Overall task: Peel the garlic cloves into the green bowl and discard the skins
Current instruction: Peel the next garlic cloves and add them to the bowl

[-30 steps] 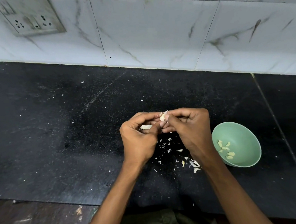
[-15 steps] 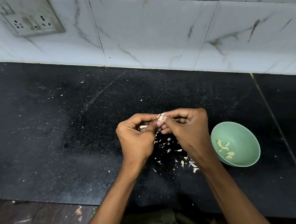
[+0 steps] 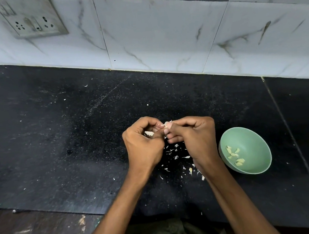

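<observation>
Change: over the last second my hands hardly shift; the clove stays pinched between them above the counter point(image 3: 61, 145), so peeling goes on and nothing new reaches the bowl.
Left hand point(image 3: 143, 148): curled, pinching the garlic clove point(image 3: 166, 124) and keeping more pale garlic point(image 3: 149, 133) in the palm.
Right hand point(image 3: 194, 137): curled, fingertips picking at the same clove's skin.
Skins point(image 3: 177, 156): scattered on the counter below my hands, not yet discarded.
Green bowl point(image 3: 255, 140): just right of my right wrist, holding a few peeled cloves point(image 3: 235, 155).
</observation>
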A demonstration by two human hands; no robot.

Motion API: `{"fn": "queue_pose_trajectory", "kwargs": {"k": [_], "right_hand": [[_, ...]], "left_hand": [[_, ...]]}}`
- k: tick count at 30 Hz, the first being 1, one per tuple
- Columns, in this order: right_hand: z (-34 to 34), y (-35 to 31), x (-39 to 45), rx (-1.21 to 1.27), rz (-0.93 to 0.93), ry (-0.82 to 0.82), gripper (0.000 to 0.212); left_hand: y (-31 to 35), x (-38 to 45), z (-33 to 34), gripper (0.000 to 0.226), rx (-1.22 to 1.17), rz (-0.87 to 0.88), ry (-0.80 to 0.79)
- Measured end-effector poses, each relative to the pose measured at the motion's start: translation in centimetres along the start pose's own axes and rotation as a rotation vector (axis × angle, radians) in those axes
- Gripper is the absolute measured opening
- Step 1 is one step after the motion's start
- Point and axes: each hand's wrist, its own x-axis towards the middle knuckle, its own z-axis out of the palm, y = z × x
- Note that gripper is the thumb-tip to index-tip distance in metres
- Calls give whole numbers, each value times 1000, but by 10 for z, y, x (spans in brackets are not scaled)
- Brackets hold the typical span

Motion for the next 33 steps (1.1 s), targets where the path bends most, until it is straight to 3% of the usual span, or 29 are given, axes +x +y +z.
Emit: {"fn": "queue_pose_trajectory", "kwargs": {"k": [6, 17, 25, 33], "right_hand": [[0, -4, 2, 125, 63, -17, 11], [-1, -5, 2, -56, -10, -51, 8], [1, -7, 0, -273, -162, 70, 16], [6, -3, -1, -242, -217, 114, 18]], "left_hand": [[-1, 0, 2, 24, -100, -46, -85], [1, -5, 8, 28, -176, -32, 128], [7, -10, 8, 24, -56, 119, 92], [6, -9, 4, 20, 36, 237, 95]]}}
